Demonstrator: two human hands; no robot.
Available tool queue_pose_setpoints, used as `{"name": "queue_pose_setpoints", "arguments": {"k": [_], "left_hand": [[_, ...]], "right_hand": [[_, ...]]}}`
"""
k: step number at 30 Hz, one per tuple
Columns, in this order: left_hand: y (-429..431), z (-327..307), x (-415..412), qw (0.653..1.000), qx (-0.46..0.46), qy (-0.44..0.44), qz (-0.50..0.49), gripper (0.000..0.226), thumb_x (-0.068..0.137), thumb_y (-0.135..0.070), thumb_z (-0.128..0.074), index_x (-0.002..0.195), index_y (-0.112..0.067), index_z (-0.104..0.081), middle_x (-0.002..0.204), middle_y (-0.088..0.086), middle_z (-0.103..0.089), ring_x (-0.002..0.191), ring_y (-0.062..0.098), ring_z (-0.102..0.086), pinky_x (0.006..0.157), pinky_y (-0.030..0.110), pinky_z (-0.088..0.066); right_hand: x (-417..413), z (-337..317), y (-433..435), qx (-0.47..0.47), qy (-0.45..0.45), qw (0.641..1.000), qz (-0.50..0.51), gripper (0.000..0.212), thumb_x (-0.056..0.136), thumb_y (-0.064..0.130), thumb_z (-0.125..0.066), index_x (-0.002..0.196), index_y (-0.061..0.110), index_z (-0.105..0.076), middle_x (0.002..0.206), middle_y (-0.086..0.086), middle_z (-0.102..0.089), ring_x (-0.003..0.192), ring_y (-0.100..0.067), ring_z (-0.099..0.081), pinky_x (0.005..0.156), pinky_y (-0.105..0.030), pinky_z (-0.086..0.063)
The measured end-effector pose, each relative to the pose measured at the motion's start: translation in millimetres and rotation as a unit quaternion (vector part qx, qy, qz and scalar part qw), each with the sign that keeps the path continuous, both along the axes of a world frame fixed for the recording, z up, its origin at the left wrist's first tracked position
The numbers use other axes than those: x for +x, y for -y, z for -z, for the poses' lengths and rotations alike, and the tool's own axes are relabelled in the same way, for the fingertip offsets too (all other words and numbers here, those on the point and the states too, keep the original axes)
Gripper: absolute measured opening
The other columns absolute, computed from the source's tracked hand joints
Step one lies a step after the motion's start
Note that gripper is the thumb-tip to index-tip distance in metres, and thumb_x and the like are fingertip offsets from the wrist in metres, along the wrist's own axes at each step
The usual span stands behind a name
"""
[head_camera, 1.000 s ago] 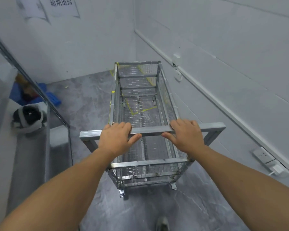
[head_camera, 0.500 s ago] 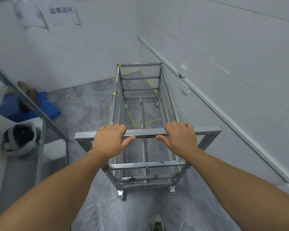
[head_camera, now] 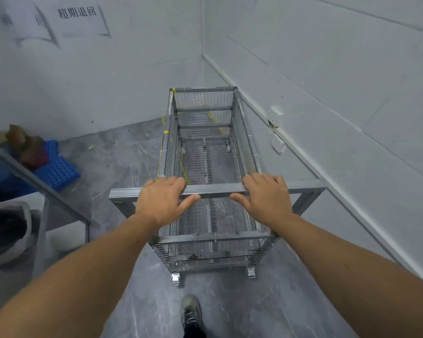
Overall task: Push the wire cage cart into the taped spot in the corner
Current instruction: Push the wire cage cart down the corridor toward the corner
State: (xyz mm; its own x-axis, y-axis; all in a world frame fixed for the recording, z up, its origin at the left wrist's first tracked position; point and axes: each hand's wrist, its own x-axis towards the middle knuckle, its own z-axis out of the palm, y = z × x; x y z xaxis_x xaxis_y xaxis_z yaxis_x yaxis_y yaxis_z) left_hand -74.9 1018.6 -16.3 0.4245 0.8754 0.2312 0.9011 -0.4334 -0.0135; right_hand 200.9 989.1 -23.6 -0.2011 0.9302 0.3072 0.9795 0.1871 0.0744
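Observation:
The wire cage cart (head_camera: 205, 164) is a long, empty steel-mesh box on small wheels, lying lengthwise toward the room's corner, close beside the right wall. Its square-tube handle bar (head_camera: 215, 190) runs across the near end. My left hand (head_camera: 163, 200) grips the bar left of centre and my right hand (head_camera: 266, 197) grips it right of centre, fingers over the top, thumbs below. Yellow floor tape (head_camera: 185, 173) shows through the mesh bottom and at the far left corner (head_camera: 165, 123).
A metal shelf frame (head_camera: 47, 198) with a white bag stands at the left. A blue perforated plastic pallet (head_camera: 61, 169) with brown items lies by the back wall. Wall sockets (head_camera: 276, 115) protrude on the right wall. My shoe (head_camera: 191, 311) is behind the cart.
The cart has rolled forward toward the corner with both hands holding the bar. More of the yellow tape now lies under the cart, and my foot has stepped forward behind it.

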Motion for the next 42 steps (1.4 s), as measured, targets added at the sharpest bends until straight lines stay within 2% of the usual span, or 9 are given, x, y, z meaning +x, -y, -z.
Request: {"name": "queue_pose_setpoints", "arguments": {"k": [4, 7, 11, 16, 21, 25, 28, 37, 42], "left_hand": [[-39, 3, -8, 1.000, 0.026, 0.001, 0.009, 0.046, 0.090, -0.072, -0.027, 0.078, -0.029, -0.038, 0.070, -0.011, -0.048, 0.062, 0.015, -0.045, 0.062, 0.032, -0.033], [-60, 5, -21, 0.999, 0.041, -0.009, 0.009, 0.048, 0.090, -0.071, -0.028, 0.078, -0.027, -0.045, 0.068, -0.011, -0.048, 0.060, 0.012, -0.040, 0.060, 0.030, -0.032], [-84, 2, -41, 0.999, 0.046, -0.017, 0.018, 0.048, 0.091, -0.070, -0.027, 0.077, -0.027, -0.045, 0.067, -0.012, -0.044, 0.059, 0.012, -0.037, 0.059, 0.029, -0.032], [-115, 5, -68, 0.999, 0.036, -0.011, 0.025, 0.047, 0.090, -0.071, -0.029, 0.078, -0.028, -0.043, 0.071, -0.008, -0.055, 0.065, 0.017, -0.053, 0.063, 0.033, -0.034], [-128, 4, -80, 0.999, 0.020, -0.012, 0.022, 0.050, 0.089, -0.072, -0.025, 0.080, -0.028, -0.048, 0.076, -0.008, -0.060, 0.072, 0.018, -0.058, 0.067, 0.035, -0.033], [-126, 3, -71, 1.000, -0.002, 0.001, 0.007, 0.056, 0.087, -0.075, -0.015, 0.083, -0.030, -0.047, 0.080, -0.010, -0.060, 0.076, 0.015, -0.056, 0.071, 0.033, -0.032], [-120, 1, -52, 1.000, -0.011, 0.016, 0.004, 0.059, 0.086, -0.076, -0.011, 0.082, -0.030, -0.046, 0.079, -0.011, -0.058, 0.075, 0.015, -0.056, 0.073, 0.034, -0.035], [-110, 1, -10, 1.000, -0.016, 0.007, -0.006, 0.051, 0.087, -0.075, -0.014, 0.082, -0.030, -0.039, 0.080, -0.011, -0.055, 0.076, 0.016, -0.054, 0.074, 0.034, -0.037], [-111, -2, 1, 1.000, -0.024, 0.015, -0.012, 0.047, 0.087, -0.073, -0.018, 0.083, -0.031, -0.038, 0.082, -0.011, -0.055, 0.079, 0.016, -0.054, 0.077, 0.034, -0.036]], "right_hand": [[-6, 6, -39, 0.033, 0.011, 0.999, -0.002, 0.059, 0.091, 0.072, -0.025, 0.087, 0.020, -0.052, 0.080, 0.002, -0.055, 0.074, -0.022, -0.050, 0.069, -0.037, -0.032], [-18, 9, -59, 0.039, 0.020, 0.999, 0.002, 0.059, 0.092, 0.072, -0.027, 0.087, 0.019, -0.053, 0.079, 0.002, -0.054, 0.072, -0.022, -0.049, 0.068, -0.037, -0.033], [-36, 7, -81, 0.031, 0.029, 0.999, -0.008, 0.060, 0.092, 0.073, -0.027, 0.087, 0.019, -0.053, 0.078, 0.002, -0.055, 0.070, -0.022, -0.050, 0.067, -0.037, -0.034], [-63, 5, -108, 0.023, 0.024, 0.999, 0.001, 0.062, 0.092, 0.074, -0.021, 0.088, 0.021, -0.054, 0.080, 0.003, -0.057, 0.073, -0.023, -0.053, 0.067, -0.037, -0.036], [-75, 5, -123, -0.002, 0.030, 1.000, 0.003, 0.064, 0.091, 0.076, -0.016, 0.094, 0.024, -0.054, 0.085, 0.005, -0.058, 0.078, -0.021, -0.055, 0.069, -0.037, -0.036], [-65, 4, -122, 0.026, 0.023, 0.999, -0.010, 0.060, 0.090, 0.074, -0.023, 0.087, 0.023, -0.054, 0.078, 0.005, -0.058, 0.072, -0.021, -0.056, 0.065, -0.036, -0.036], [-45, 4, -122, 0.021, 0.022, 0.999, -0.010, 0.061, 0.090, 0.075, -0.019, 0.085, 0.024, -0.053, 0.078, 0.005, -0.057, 0.074, -0.020, -0.056, 0.066, -0.036, -0.037], [-4, 3, -122, 0.007, 0.020, 1.000, -0.020, 0.063, 0.089, 0.076, -0.014, 0.087, 0.026, -0.051, 0.080, 0.007, -0.055, 0.075, -0.019, -0.055, 0.067, -0.037, -0.039], [5, -1, -129, -0.013, 0.009, 0.999, -0.033, 0.061, 0.088, 0.077, -0.015, 0.086, 0.027, -0.050, 0.080, 0.009, -0.055, 0.077, -0.018, -0.054, 0.068, -0.035, -0.033]]}}
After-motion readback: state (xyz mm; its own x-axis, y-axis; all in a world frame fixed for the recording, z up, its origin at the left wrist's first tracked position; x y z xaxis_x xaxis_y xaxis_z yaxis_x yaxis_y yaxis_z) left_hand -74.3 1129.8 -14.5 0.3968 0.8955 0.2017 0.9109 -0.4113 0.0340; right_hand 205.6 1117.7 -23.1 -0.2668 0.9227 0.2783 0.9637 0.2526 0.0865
